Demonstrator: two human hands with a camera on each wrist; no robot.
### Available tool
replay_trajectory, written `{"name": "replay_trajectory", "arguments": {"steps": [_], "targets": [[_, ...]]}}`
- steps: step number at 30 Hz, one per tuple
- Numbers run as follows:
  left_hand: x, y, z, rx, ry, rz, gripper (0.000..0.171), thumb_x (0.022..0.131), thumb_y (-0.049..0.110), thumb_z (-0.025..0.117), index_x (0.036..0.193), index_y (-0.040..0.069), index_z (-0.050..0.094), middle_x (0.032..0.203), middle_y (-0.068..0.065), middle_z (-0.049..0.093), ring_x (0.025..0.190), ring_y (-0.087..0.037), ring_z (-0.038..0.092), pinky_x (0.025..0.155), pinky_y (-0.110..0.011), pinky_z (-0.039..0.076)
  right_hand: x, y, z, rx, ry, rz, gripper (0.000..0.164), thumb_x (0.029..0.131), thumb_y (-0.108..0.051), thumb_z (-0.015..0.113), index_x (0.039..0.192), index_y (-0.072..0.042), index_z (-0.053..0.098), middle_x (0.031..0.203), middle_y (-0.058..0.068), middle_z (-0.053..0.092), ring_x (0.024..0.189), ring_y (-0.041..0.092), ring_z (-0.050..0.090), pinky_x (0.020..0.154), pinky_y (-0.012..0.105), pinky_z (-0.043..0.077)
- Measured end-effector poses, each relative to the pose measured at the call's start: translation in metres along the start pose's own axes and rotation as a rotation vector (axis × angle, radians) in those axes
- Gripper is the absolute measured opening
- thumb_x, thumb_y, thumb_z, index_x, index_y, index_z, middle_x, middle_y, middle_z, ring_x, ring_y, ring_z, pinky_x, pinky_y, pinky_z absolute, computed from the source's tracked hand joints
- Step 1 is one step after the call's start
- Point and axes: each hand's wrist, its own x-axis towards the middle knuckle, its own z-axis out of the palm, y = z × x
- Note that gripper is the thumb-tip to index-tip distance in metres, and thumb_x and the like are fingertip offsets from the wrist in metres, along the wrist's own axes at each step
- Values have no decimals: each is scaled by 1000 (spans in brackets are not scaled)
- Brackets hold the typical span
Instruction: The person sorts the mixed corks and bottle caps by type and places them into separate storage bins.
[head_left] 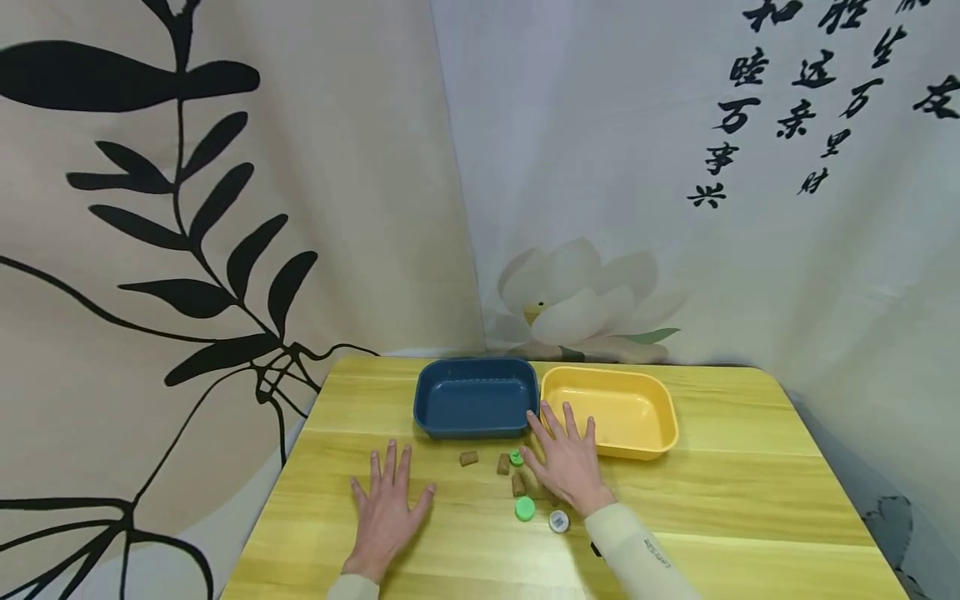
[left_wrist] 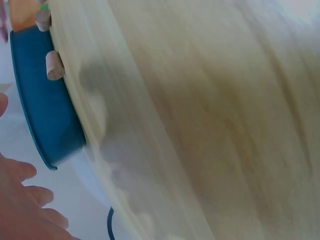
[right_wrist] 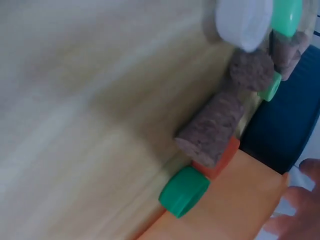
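My left hand (head_left: 386,512) hovers over the left part of the table, fingers spread and holding nothing. My right hand (head_left: 566,462), fingers also spread, overlaps the front left corner of the yellow bin (head_left: 637,454) in the head view. Left of it lie several corks, one by itself (head_left: 468,457) and another (head_left: 518,484) near a green bottle cap (head_left: 525,508). A white cap (head_left: 558,522) lies below the right hand. In the right wrist view, a darker green cap (right_wrist: 184,191) and an orange cap (right_wrist: 220,160) sit beside a cork (right_wrist: 210,130); the head view hides them behind my hand.
A dark blue bin (head_left: 476,433) stands at the back of the wooden table (head_left: 735,517), directly left of the yellow one. A printed curtain (head_left: 360,208) hangs behind the table's back edge. A small black object (head_left: 596,550) shows beside my right sleeve.
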Motion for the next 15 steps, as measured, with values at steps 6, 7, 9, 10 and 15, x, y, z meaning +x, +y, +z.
{"name": "replay_trajectory", "arguments": {"steps": [6, 7, 9, 10, 15], "targets": [[-1, -4, 0, -1, -22, -9, 82, 99, 59, 57, 161, 9, 36, 169, -19, 20, 153, -51, 17, 109, -84, 11, 10, 2, 6, -69, 41, -50, 46, 104, -42, 61, 147, -27, 60, 159, 9, 47, 147, 45, 38, 108, 80, 28], [-1, -4, 0, -4, -28, -10, 82, 99, 58, 57, 161, 9, 35, 169, -19, 20, 153, -51, 16, 109, -84, 11, 10, 2, 6, -70, 48, -54, 44, 104, -40, 62, 145, -27, 62, 158, 9, 48, 147, 44, 39, 108, 80, 29], [-2, -4, -1, -7, -38, -12, 82, 99, 57, 57, 162, 9, 35, 169, -19, 20, 153, -51, 15, 109, -84, 11, 9, 1, 7, -71, 66, -58, 39, 103, -38, 64, 141, -27, 66, 155, 9, 52, 145, 44, 41, 107, 80, 30], [-2, -4, -1, -9, -43, -13, 82, 100, 57, 57, 162, 9, 34, 169, -19, 19, 154, -51, 15, 109, -84, 10, 8, 1, 7, -66, 75, -60, 38, 103, -37, 64, 139, -28, 67, 154, 10, 53, 145, 44, 42, 106, 80, 31], [-3, -2, -1, -6, -31, 10, 81, 99, 55, 58, 161, 8, 36, 169, -20, 23, 153, -51, 17, 108, -85, 11, 4, -4, 7, -60, 107, -77, 36, 100, -35, 69, 135, -28, 70, 151, 10, 56, 142, 45, 45, 104, 80, 33]]}}
